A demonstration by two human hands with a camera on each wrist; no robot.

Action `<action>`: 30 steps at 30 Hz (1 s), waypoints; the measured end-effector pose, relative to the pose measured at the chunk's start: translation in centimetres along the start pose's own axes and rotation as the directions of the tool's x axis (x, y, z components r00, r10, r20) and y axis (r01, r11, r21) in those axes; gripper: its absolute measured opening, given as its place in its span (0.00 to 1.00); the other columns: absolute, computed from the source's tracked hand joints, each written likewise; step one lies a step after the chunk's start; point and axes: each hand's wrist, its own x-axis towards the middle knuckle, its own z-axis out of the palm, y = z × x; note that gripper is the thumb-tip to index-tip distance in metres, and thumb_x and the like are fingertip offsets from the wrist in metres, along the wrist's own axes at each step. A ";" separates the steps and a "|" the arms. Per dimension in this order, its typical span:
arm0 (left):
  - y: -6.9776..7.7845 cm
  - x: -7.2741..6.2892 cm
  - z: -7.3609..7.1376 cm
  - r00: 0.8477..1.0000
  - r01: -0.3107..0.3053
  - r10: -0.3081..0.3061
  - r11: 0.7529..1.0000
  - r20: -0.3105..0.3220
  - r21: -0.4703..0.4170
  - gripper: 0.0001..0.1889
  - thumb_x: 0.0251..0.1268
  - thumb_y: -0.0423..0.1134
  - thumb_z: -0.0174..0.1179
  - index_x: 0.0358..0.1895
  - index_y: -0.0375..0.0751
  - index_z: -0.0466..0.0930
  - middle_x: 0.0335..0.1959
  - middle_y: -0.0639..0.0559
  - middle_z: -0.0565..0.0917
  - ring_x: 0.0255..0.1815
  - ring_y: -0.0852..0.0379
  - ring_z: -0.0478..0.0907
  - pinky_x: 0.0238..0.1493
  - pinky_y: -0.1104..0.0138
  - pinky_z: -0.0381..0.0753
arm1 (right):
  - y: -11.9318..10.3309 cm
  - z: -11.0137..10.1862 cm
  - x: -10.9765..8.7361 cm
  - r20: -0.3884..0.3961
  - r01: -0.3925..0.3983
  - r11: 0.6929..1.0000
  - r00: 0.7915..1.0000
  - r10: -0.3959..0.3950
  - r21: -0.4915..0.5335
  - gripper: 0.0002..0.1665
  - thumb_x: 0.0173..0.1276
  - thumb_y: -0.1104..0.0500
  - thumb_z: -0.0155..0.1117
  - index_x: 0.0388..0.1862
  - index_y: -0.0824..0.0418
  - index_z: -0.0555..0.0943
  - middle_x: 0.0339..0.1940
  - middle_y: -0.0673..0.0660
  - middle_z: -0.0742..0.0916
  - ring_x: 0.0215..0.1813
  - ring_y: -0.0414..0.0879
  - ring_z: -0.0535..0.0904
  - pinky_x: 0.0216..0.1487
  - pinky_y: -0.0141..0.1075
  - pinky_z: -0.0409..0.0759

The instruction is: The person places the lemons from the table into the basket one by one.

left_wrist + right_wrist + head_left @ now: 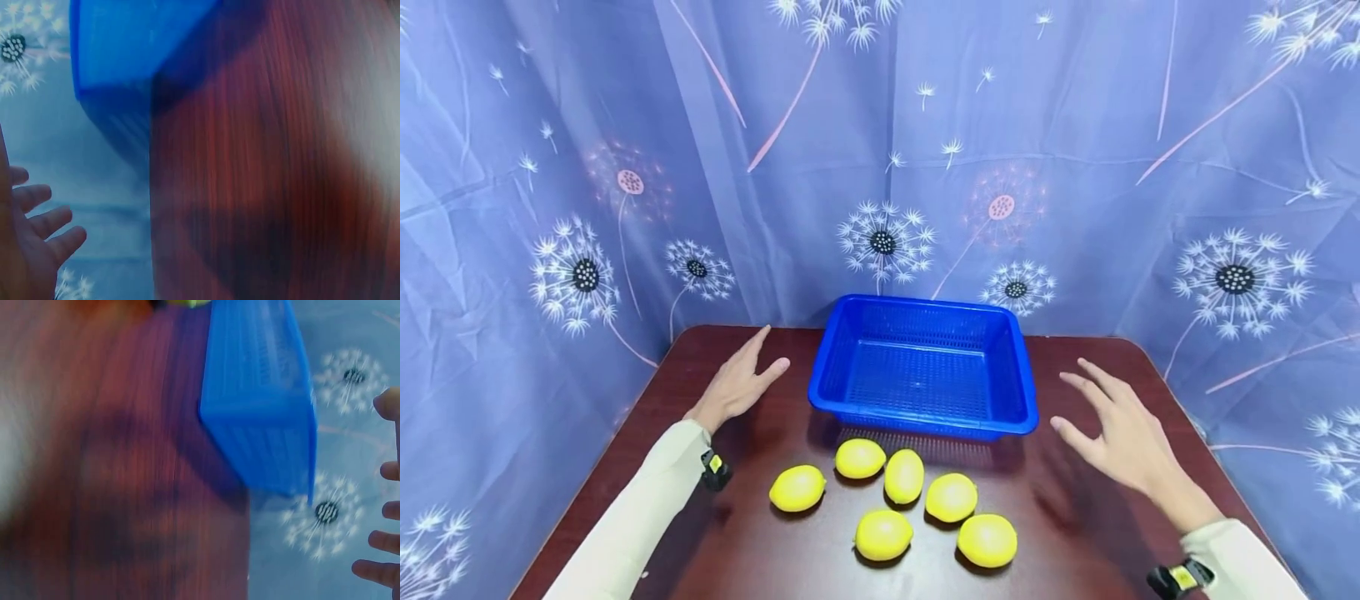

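Note:
A blue plastic basket (917,421) with nothing in it stands at the back of the table. Several yellow lemons (883,535) lie loose in front of it, nearer the camera. To the basket's left, my left hand (737,385) hovers with fingers extended, holding nothing. My right hand (1123,433) is raised on the other side, its fingers spread and apart from the basket. In the left wrist view, fingers of the left hand (40,231) show at the edge. The right wrist view catches fingertips of the right hand (389,540) beyond the basket (259,437).
The dark red-brown wooden table (737,542) has a glossy top and ends just behind the basket. A blue-violet curtain (820,208) with dandelion prints hangs around its back and sides. Black straps with yellow marks sit on both wrists.

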 end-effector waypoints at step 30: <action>2.9 2.5 6.4 0.961 0.272 -0.161 0.715 0.227 -0.644 0.30 0.75 0.51 0.61 0.66 0.29 0.72 0.60 0.31 0.80 0.54 0.46 0.84 0.57 0.52 0.84 | -10.4 2.7 -9.5 0.172 0.142 0.988 0.974 -0.150 0.054 0.44 0.53 0.34 0.79 0.69 0.39 0.76 0.66 0.44 0.80 0.63 0.39 0.77 0.46 0.45 0.87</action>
